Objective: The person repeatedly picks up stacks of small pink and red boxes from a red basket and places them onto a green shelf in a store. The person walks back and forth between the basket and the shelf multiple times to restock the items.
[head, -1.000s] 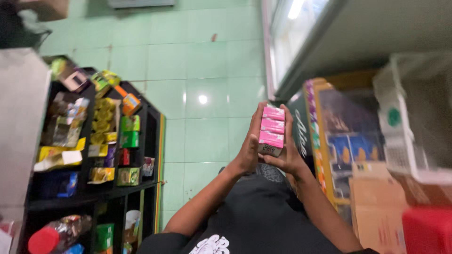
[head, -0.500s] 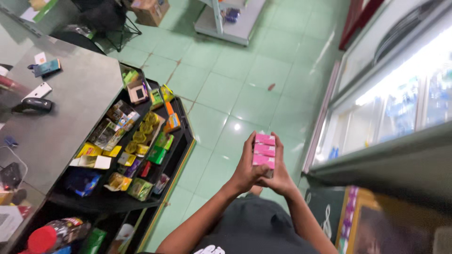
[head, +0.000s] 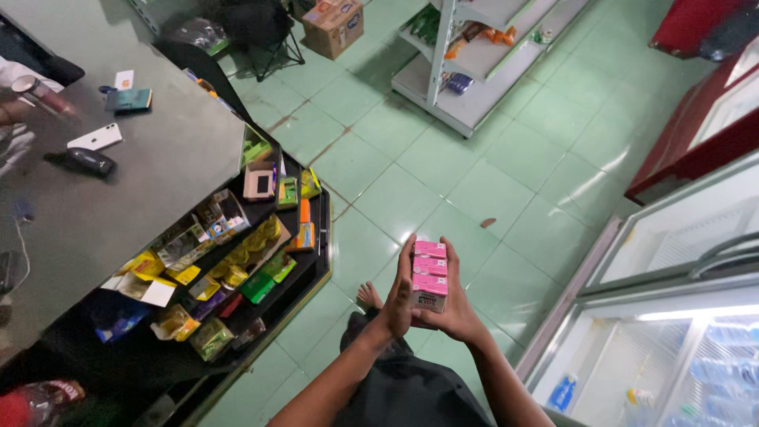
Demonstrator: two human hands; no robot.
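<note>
A green tiled floor [head: 443, 182] is seen from above, with a grey table [head: 118, 190] and a black snack rack [head: 237, 269] at the left and a glass-topped freezer [head: 680, 316] at the right. A stack of pink cartons [head: 429, 274] is clamped between the left hand [head: 398, 300] and the right hand [head: 455, 304], held out over the floor. Carrying appears to be the step in hand; a steady, level grip is judged necessary so the stack is not toppled.

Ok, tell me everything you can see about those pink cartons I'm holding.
The pink cartons are three small boxes, apparently cardboard, packed together in a row. Their tops are bright pink; the nearest one shows a white front face with dark print. They are held level in front of the body, above the green tiled floor. The left hand clasps one side and the right hand cups the other side and underside.
</note>
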